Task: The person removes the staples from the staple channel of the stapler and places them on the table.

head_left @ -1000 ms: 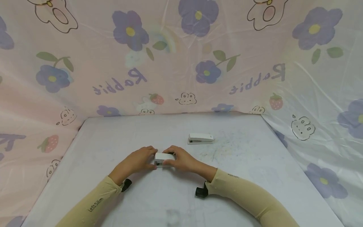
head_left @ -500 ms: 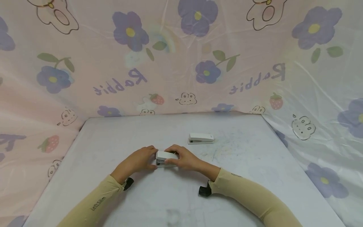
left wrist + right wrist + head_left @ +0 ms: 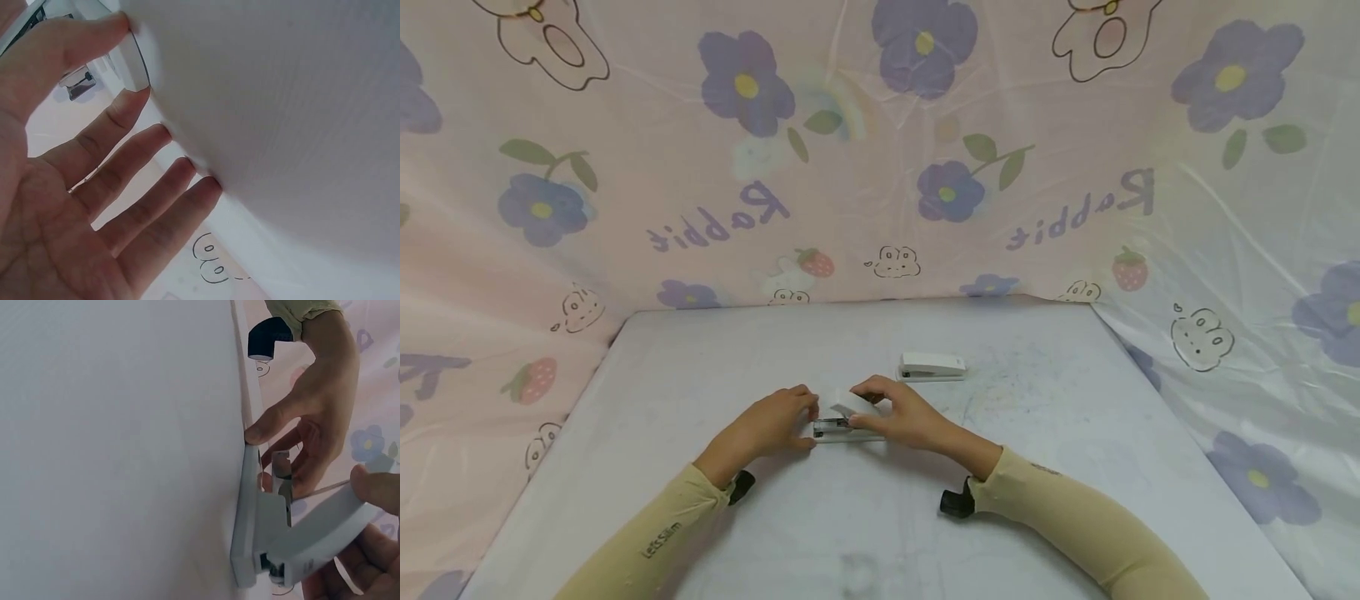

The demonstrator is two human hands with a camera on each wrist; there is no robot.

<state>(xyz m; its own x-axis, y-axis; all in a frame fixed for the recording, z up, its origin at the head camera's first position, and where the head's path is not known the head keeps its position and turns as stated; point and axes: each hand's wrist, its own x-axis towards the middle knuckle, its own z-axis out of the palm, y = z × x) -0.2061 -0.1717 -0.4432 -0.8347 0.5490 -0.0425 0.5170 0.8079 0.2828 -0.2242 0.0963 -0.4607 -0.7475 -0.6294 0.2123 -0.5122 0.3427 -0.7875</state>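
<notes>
I see a pale worktop (image 3: 700,375) with faint scribble marks — one white stapler (image 3: 932,366) lies right of centre, another stapler (image 3: 842,425) sits mid-frame, opened.

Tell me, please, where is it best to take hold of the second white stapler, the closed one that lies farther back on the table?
Probably grip the closed stapler across its two long sides, near the middle, coming from above. It lies flat and shut on the table, long side toward the camera, with nothing touching it, so fingers fit on both sides.

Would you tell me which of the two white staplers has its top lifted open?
The stapler between the hands; the far stapler lies closed, untouched.
</notes>
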